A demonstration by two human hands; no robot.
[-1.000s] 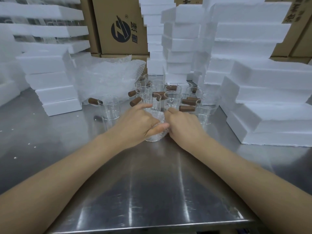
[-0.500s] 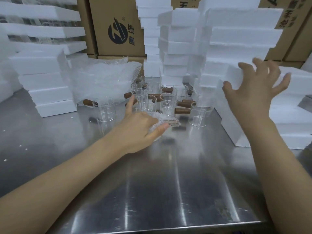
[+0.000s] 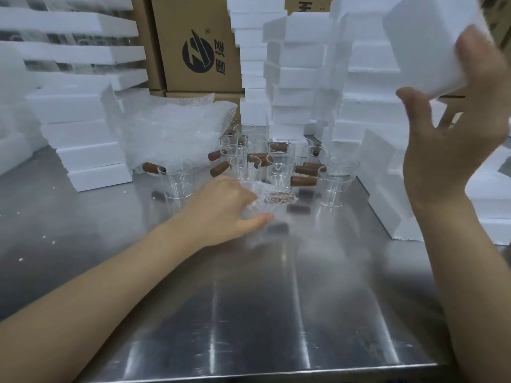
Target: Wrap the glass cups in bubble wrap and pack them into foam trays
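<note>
A steel table (image 3: 249, 313) with a brushed, reflective top fills the foreground. Small white crumbs (image 3: 20, 259) lie scattered on its left part. Behind the table stand brown cardboard boxes (image 3: 193, 42), stacked one on another; the upper one at centre bears a dark round logo (image 3: 197, 53) with printed characters beside it. More boxes show at the upper right corner (image 3: 497, 26).

Glossy brushed-steel table (image 3: 249, 313), matt grainy white foam tray (image 3: 420, 45), clear glass cups (image 3: 177, 178) with brown wooden handles.
</note>
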